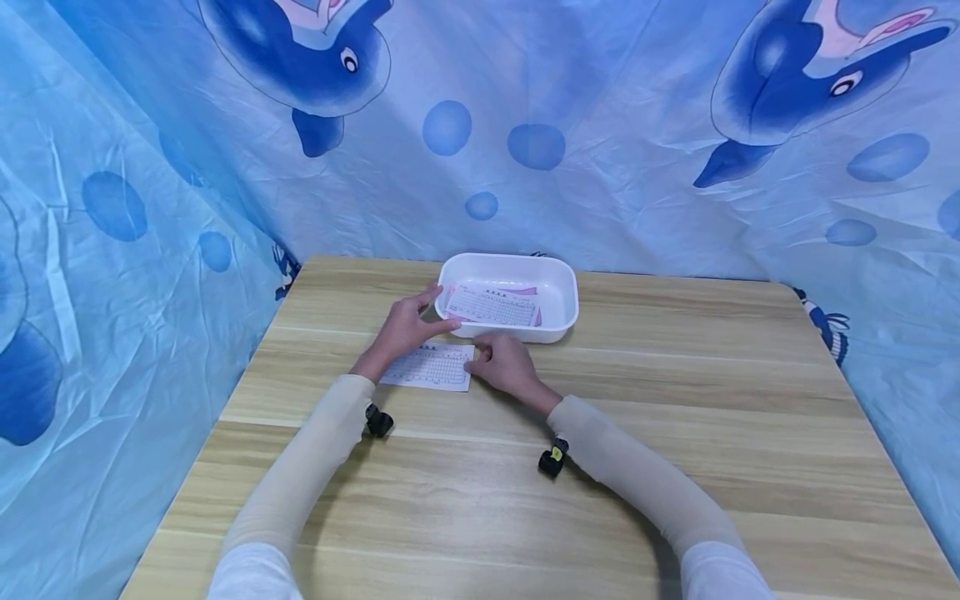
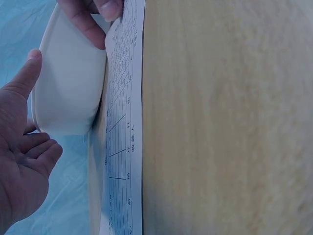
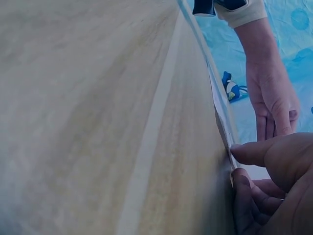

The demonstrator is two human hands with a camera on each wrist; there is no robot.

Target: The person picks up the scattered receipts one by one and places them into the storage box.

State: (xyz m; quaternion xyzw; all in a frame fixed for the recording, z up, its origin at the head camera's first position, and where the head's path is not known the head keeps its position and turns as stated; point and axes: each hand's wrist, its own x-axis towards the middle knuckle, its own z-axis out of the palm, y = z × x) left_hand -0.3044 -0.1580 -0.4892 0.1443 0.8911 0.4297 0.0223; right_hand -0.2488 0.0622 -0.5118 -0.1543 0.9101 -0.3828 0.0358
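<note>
A white plastic basin [image 1: 558,333] stands near the table's back edge, with printed slips [image 1: 491,307] lying inside, one white over pink ones. My left hand [image 1: 405,329] holds the basin's front left corner, thumb along the front rim and fingers at the left side. In front of the basin a white printed receipt slip [image 1: 435,368] lies on the table, its left part under my left wrist. The right hand [image 1: 506,364] pinches that slip's right edge between thumb and index finger, as the thumb and fingers [image 3: 254,152] in the right wrist view show.
The wooden table [image 1: 675,375] spreads out to the right and in front. A blue dolphin-print cloth [image 1: 615,192] hangs behind and to the left. Small black cameras [image 1: 553,458] sit on both wrists.
</note>
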